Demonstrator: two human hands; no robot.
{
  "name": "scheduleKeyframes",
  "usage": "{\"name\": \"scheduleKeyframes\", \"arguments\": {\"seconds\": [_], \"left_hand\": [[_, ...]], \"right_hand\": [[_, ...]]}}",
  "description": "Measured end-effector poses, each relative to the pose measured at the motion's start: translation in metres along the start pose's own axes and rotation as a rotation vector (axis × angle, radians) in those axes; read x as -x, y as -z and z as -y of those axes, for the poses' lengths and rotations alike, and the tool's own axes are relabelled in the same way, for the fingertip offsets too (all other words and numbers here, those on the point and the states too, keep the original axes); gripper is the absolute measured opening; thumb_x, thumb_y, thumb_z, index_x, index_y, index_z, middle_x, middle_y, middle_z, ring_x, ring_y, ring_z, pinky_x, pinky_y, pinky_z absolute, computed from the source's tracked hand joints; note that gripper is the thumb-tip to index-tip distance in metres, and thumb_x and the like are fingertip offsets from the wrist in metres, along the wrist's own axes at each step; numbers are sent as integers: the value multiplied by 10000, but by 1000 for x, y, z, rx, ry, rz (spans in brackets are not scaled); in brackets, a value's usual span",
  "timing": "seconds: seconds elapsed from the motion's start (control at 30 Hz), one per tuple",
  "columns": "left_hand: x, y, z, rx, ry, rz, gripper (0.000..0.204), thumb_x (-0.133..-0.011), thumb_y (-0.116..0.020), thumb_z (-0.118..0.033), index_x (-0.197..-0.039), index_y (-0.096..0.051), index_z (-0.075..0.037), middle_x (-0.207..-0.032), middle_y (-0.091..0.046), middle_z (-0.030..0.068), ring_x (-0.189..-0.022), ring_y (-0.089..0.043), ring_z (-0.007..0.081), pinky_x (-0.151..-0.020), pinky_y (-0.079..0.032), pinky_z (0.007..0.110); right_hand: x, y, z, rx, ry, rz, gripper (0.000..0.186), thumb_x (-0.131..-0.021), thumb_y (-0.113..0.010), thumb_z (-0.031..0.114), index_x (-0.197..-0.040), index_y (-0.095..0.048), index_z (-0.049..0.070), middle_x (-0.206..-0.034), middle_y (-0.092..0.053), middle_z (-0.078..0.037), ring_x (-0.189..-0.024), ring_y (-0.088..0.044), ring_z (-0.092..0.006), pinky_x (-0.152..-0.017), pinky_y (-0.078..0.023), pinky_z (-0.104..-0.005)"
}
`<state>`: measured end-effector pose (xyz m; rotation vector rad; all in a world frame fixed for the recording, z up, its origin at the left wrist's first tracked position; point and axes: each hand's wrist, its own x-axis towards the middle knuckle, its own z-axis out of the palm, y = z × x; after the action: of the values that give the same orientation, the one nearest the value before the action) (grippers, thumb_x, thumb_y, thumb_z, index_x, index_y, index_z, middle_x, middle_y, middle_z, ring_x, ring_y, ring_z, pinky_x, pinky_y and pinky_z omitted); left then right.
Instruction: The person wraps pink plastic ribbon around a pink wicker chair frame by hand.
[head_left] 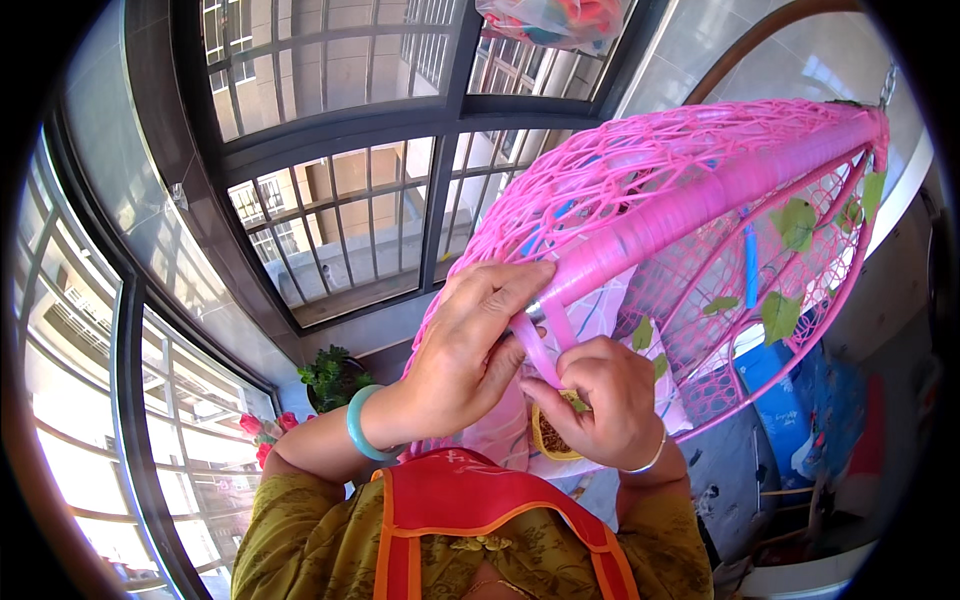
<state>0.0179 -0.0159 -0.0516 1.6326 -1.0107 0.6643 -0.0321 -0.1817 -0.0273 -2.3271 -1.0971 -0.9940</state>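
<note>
A pink woven hanging chair [590, 170] fills the right of the view. Its thick rim tube [690, 215] is wrapped in glossy pink strip, and a short silvery bare patch shows near my fingers. My left hand [465, 340] is closed round the lower part of this tube, fingers over the top and thumb underneath. A flat pink strip [541, 352] loops down from the tube. My right hand [610, 400] pinches that strip between thumb and curled fingers, just right of my left hand. What lies under my left palm is hidden.
A yellow-rimmed container [550, 435] with brown contents sits below my hands on pale patterned cloth. Green leaves [795, 225] hang on the chair's netting. A blue bag [800, 405] stands at the right. Barred windows [340, 210], a potted plant [335, 378] and red flowers [262, 430] are at the left.
</note>
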Motion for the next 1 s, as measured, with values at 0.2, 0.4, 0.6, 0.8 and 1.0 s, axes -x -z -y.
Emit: {"name": "scheduleKeyframes", "arguments": {"seconds": [0.2,0.4,0.6,0.8,1.0], "left_hand": [[-4,-3,4,-117,-92,-46,570,-617,-571,81,-1176,-485,8,-1109,-539,157,-1017,-528,304,-991,-293,466],[-2,-10,9,-200,-164,-99,501,-661,-571,71,-1148,-483,-5,-1077,-555,141,-988,-542,293,-981,-298,471],[-5,-10,19,-281,-225,-125,427,-750,-622,4,-1147,-470,36,-1087,-552,153,-940,-572,244,-981,-341,398],[-7,-12,21,-192,-191,-86,405,-802,-572,15,-1179,-426,44,-1136,-528,152,-1040,-529,222,-909,-397,303],[-9,-18,21,-90,-147,-156,470,-689,-537,76,-1145,-457,-7,-1039,-540,146,-892,-518,350,-972,-313,492]], "right_hand": [[1,16,8,145,13,94,595,-670,-727,131,-1185,-474,-23,-611,-522,7,-453,-493,-108,-437,-367,-249],[21,32,20,74,-67,250,324,-605,-760,186,-818,-549,62,-615,-525,1,-478,-517,-137,-429,-371,-260],[91,42,36,-183,-228,379,256,-610,-763,162,-752,-563,85,-690,-563,-19,-486,-516,-163,-427,-389,-287],[244,12,42,29,-567,292,222,-644,-664,6,-823,-553,75,-762,-579,-57,-542,-545,-238,-465,-433,-313],[484,6,127,102,-1335,758,560,-688,-507,-51,-1223,-421,90,-1189,-488,-152,-1074,-490,-316,-848,-436,-389]]}}
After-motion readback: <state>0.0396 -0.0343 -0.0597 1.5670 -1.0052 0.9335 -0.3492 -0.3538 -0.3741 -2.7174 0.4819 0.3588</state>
